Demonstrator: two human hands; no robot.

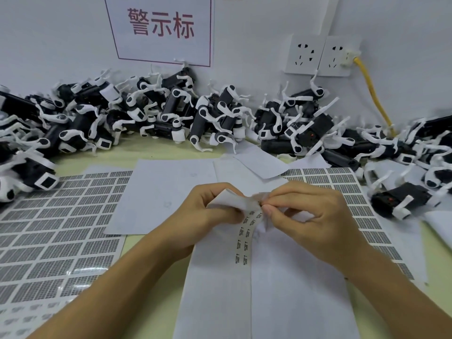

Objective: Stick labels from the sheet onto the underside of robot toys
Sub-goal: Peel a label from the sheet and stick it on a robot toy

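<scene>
Fingers: we pinch the label strip [245,237] at frame centre, left hand [215,206] and right hand [305,211] both.
Risk: we may tear or crease a label while peeling.

Sign: we see a white sign [162,28] with red characters, top centre.
Sockets: two wall sockets [320,56], upper right.
Cable: yellow cable [374,94] plugged in there.

My left hand [215,204] and right hand [308,211] are bare, no gloves, rings or watch. Both my forearms are bare too, with no sleeve showing anywhere. My nails are short and plain.
</scene>
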